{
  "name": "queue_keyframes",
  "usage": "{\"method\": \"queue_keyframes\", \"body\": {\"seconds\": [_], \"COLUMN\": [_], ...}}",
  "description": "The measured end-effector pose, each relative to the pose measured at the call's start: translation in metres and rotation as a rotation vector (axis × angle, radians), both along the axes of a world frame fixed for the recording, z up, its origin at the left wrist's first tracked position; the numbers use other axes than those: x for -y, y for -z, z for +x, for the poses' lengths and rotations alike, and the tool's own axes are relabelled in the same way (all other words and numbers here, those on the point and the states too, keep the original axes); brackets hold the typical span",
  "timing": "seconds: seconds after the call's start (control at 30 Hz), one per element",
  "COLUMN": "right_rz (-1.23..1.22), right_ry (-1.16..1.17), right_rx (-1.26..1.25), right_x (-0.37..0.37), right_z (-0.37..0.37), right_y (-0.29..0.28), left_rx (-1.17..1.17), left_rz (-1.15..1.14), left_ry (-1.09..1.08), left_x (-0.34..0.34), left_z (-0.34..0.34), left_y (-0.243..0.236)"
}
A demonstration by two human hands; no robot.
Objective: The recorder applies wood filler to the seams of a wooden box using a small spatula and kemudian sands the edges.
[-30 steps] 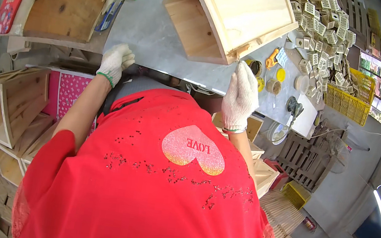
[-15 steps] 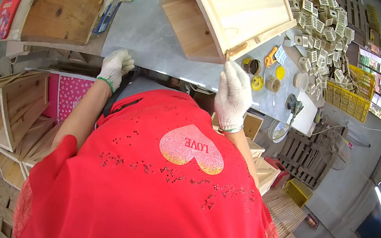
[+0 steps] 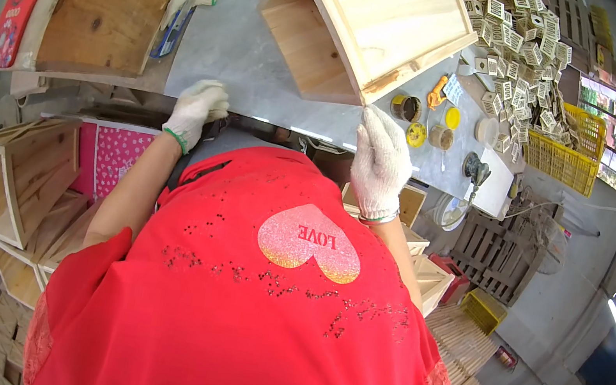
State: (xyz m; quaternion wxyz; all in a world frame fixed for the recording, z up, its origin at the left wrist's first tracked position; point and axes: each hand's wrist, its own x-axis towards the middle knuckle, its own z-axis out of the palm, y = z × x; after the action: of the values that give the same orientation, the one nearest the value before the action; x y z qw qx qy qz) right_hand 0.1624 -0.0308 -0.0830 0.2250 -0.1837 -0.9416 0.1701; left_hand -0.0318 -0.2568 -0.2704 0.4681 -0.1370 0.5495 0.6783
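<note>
Head view. Open-ended wooden box (image 3: pixel 381 37) on the grey worktop (image 3: pixel 239 41), near corner toward the wearer. Gloved right hand (image 3: pixel 383 164) at that corner, fingers together; touching or just short, can't tell, nor whether its grip pinches anything. Gloved left hand (image 3: pixel 197 110) by the worktop's front edge, fingers curled; contents, if any, hidden. Open dark jar (image 3: pixel 406 109) right of the box. Step, judged: working the corner. Next move calls for steady fingertips there, box kept from sliding.

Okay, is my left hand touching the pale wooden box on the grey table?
No, the left hand is by the grey table's near edge, visibly apart from the pale wooden box.
</note>
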Motion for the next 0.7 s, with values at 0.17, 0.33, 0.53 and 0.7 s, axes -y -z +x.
{"method": "queue_keyframes", "body": {"seconds": [0.17, 0.33, 0.53, 0.7], "right_rz": [-0.065, 0.02, -0.036, -0.073], "right_ry": [0.174, 0.252, 0.171, 0.103], "right_rx": [-0.123, -0.143, -0.115, -0.064], "right_x": [-0.006, -0.035, -0.059, -0.054], "right_z": [0.0, -0.001, -0.013, -0.012], "right_y": [-0.002, -0.003, 0.004, -0.002], "left_rx": [-0.637, -0.717, -0.902, -0.856], "left_rz": [0.293, 0.572, 0.466, 0.51], "left_ry": [0.868, 1.368, 1.238, 1.278], "left_x": [-0.045, -0.081, -0.081, -0.095], "left_z": [0.009, 0.013, 0.017, 0.015], "left_y": [-0.057, -0.068, -0.084, -0.079]}}
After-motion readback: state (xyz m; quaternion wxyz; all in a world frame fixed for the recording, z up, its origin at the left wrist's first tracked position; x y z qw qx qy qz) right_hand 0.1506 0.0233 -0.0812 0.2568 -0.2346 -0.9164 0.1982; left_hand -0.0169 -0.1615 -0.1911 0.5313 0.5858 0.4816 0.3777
